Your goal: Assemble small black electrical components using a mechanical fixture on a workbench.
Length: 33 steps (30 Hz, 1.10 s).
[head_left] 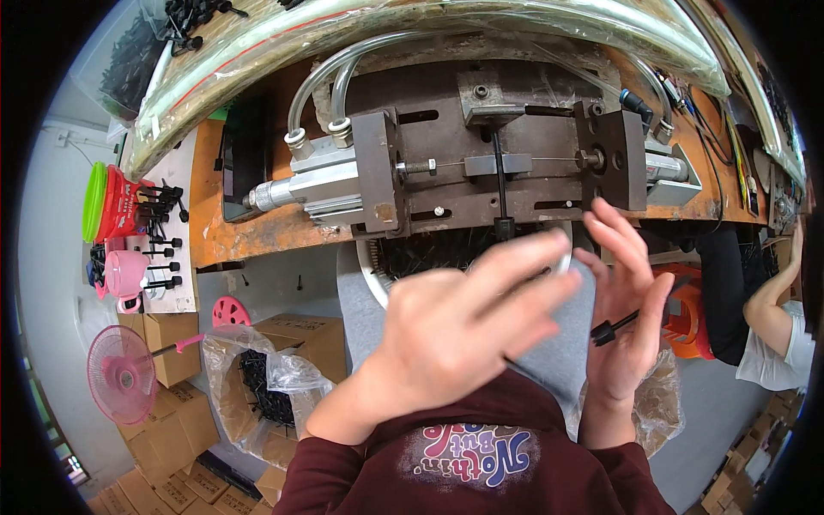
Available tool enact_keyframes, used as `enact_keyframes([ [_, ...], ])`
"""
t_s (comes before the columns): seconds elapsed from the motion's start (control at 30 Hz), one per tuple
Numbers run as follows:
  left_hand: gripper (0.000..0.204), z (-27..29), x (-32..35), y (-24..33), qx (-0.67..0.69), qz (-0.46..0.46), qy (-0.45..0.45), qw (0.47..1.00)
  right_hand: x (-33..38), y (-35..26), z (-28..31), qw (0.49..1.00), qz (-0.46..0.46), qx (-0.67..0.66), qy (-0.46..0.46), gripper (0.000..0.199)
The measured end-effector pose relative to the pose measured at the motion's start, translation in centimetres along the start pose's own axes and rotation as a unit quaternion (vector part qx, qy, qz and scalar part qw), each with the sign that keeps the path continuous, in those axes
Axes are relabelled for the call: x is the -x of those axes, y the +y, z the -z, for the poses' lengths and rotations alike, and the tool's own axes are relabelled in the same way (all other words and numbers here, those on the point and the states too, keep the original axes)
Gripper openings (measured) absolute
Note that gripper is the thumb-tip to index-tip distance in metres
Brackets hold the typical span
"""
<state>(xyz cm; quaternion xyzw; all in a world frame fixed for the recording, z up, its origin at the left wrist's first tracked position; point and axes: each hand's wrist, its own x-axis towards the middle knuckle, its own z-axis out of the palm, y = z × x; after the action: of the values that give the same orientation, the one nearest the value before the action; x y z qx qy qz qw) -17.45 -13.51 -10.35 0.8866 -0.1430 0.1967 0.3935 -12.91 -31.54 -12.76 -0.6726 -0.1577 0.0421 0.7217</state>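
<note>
We find the right hand (622,300) grasping a black rod (603,333) across its palm beneath the thumb, the other fingers extended. The left hand (468,330), blurred, is nearby with fingers outstretched; we cannot tell whether they grasp anything. We note a second rod (500,176) in the fixture (451,196) on the tabletop (212,219), knob toward the person.

1. The left hand (455,330) is looking smeary, and its fingers are blurring together.
2. That hand is also hiding part of the white-rimmed tub (369,275).
3. The right hand (625,318) is covering part of a black stick (605,332).
4. The dark edge is cutting off another person (777,350).
5. Black bits (257,378) in the bag (225,390) are looking too tiny to count.
</note>
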Motion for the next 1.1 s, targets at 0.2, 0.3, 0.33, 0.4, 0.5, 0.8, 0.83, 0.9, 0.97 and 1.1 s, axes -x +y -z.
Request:
enact_keyframes([
  [0.2,0.034,-0.4,1.3,0.4,0.064,-0.093,-0.024,0.993,-0.4,-0.7,-2.5,0.984,-0.081,-0.099,-0.125,0.072],
  [0.3,0.033,0.1,1.0,0.4,0.031,-0.026,0.03,0.999,-0.4,-0.5,-2.6,0.981,-0.098,-0.146,-0.081,0.069],
  [0.33,0.032,0.2,0.8,0.5,0.011,0.004,0.051,0.999,-0.3,-0.2,-2.2,0.987,-0.079,-0.129,-0.059,0.067],
  [0.4,0.029,0.2,0.3,-0.3,-0.095,0.041,0.052,0.993,-0.2,0.0,-1.7,0.994,-0.046,-0.093,-0.012,0.06],
  [0.5,0.025,-0.4,0.1,-1.5,-0.192,0.028,0.022,0.981,0.4,0.5,-0.4,0.998,-0.026,-0.054,0.004,0.051],
  [0.8,0.022,-0.4,-1.5,-1.2,-0.261,0.032,-0.015,0.965,1.1,0.2,0.2,1.0,0.006,-0.023,0.017,0.036],
  [0.83,0.022,-0.3,-1.5,-1.1,-0.261,0.035,-0.018,0.964,1.1,0.1,0.1,1.0,0.008,-0.025,0.012,0.036],
  [0.9,0.022,-0.4,-1.6,-1.1,-0.259,0.033,-0.018,0.965,1.1,0.0,0.0,0.999,0.011,-0.041,0.0,0.035],
  [0.97,0.024,-0.3,-1.6,-1.0,-0.26,0.036,-0.019,0.965,1.2,0.0,-0.1,0.997,0.01,-0.069,-0.014,0.034],
  [1.1,0.028,-0.2,-1.5,-0.4,-0.222,0.056,-0.014,0.973,0.3,-1.1,-1.2,0.988,-0.069,-0.136,-0.015,0.026],
])
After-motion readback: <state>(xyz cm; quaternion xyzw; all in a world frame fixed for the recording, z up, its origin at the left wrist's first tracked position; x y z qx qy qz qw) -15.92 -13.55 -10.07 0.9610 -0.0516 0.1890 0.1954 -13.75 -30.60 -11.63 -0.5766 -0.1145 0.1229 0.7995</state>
